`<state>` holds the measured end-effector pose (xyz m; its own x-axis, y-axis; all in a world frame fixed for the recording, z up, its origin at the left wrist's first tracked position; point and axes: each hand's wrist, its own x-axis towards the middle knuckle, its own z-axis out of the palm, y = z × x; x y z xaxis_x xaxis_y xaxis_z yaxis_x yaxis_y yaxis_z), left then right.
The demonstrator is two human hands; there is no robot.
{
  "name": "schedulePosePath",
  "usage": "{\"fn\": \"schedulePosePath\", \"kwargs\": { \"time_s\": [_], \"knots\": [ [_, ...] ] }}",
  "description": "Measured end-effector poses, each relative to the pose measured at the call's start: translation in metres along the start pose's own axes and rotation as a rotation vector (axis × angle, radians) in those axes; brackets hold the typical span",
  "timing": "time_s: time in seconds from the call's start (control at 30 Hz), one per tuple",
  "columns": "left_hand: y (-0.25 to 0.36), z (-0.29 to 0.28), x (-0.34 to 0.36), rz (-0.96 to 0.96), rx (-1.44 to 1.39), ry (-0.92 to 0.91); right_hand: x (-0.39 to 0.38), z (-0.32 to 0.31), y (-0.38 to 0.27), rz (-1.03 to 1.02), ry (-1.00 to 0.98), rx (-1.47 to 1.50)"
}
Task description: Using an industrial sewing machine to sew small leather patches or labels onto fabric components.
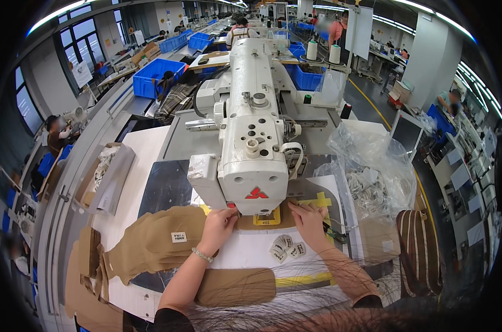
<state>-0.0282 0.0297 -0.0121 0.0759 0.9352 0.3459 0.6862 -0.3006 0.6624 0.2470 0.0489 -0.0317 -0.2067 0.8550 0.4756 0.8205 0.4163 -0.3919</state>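
Note:
A brown fabric piece (245,223) lies under the head of a white sewing machine (254,138), beneath a yellow clamp frame (267,219). At its left end, my left hand (220,226) is closed, fingertips pinched on the fabric edge. My right hand (311,222) rests at the right end with fingers stretched out, index fingertip on the fabric. Between my forearms, a fan of small white labels (287,248) lies on the white work surface. Closer to me is another flat brown fabric piece (235,286).
Left of my arm lies a stack of brown fabric pieces (157,240) with a white label (179,237) on top. An open box (104,177) stands farther left. On the right are a clear plastic bag (373,171) and striped fabric (418,252). Blue bins (154,77) stand behind.

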Motion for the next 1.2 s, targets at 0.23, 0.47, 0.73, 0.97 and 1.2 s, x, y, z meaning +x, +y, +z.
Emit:
{"fn": "schedulePosePath", "kwargs": {
  "time_s": [0.23, 0.47, 0.73, 0.97, 1.2],
  "knots": [
    [-0.003, 0.002, 0.001, -0.010, 0.010, -0.012, 0.000, 0.006, 0.007, -0.050, 0.060, 0.004],
    [-0.005, 0.000, -0.001, 0.004, 0.019, -0.068, 0.000, -0.003, 0.004, -0.053, 0.048, -0.017],
    [0.007, -0.023, -0.021, 0.126, 0.273, -0.182, -0.020, -0.038, 0.003, -0.283, -0.080, -0.368],
    [-0.007, -0.013, -0.037, 0.272, 0.445, -0.222, -0.042, -0.025, 0.009, -0.408, -0.068, -0.393],
    [-0.005, -0.011, -0.040, 0.319, 0.480, -0.227, -0.046, -0.021, 0.010, -0.394, -0.025, -0.374]
  ]
}}
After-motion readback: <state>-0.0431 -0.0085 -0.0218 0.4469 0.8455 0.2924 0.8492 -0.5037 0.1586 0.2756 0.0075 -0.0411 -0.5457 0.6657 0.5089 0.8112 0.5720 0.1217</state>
